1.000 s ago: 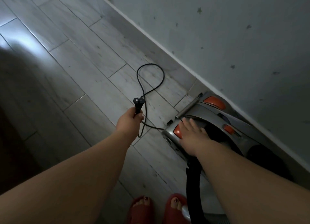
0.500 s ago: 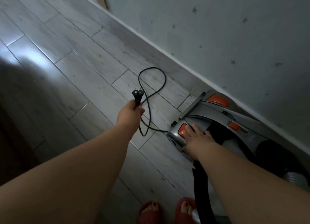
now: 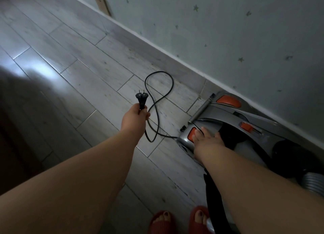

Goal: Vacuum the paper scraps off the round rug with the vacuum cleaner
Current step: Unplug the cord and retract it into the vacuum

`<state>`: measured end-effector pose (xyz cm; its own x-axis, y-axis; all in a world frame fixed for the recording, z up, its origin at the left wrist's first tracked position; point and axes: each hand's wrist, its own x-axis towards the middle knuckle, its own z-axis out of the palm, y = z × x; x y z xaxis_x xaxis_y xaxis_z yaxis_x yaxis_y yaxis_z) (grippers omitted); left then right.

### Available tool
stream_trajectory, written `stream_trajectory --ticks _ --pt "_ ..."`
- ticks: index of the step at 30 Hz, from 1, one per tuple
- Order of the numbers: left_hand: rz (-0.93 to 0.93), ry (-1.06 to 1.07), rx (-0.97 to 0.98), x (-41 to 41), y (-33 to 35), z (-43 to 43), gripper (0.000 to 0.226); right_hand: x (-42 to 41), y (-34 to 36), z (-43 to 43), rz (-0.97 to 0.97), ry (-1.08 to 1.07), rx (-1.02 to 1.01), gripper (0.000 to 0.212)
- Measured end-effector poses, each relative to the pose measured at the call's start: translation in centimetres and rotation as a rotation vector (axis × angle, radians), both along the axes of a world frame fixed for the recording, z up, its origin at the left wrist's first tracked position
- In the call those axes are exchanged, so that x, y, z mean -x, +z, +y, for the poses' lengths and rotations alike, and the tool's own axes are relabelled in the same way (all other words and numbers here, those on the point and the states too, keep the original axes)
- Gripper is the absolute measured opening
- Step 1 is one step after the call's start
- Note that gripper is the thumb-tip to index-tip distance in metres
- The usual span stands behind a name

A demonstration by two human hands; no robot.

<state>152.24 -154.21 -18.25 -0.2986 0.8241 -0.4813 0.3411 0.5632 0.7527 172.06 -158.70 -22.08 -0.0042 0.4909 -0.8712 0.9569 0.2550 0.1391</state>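
Left hand [image 3: 135, 117] clamps around the black plug [image 3: 141, 99], prongs up, its cord [image 3: 158, 72] looping over the floor [image 3: 70, 79]. Just right, the vacuum cleaner [image 3: 228, 116] sits along the floor's wall edge, with the right hand [image 3: 207, 141] flat on top, fingers straight.

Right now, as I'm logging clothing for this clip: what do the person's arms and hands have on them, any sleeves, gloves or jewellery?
Nothing shows. The left forearm and right forearm are bare to the frame's edge, no sleeve in view. The left hand and right hand wear no gloves; no ring, watch or bracelet is visible.
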Motion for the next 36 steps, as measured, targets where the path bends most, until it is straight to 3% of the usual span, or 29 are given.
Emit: stream_trajectory --ticks 14,25,29,36 --pt "0.339 -0.132 -0.064 -0.3 0.3 0.6 0.022 -0.1 0.0 0.5 0.033 -0.021 0.046 0.076" --pt "0.201 -0.182 -0.001 -2.5 -0.7 -0.5 0.018 -0.3 -0.3 0.3 0.050 -0.039 0.022 0.079" --pt "0.079 -0.067 0.035 -3.3 -1.1 -0.8 0.015 -0.4 -0.3 0.4 0.060 -0.046 0.015 0.081" --pt "0.130 -0.182 0.060 -3.8 -1.3 -0.5 0.019 -0.3 -0.3 0.5 0.060 -0.050 0.025 0.080"
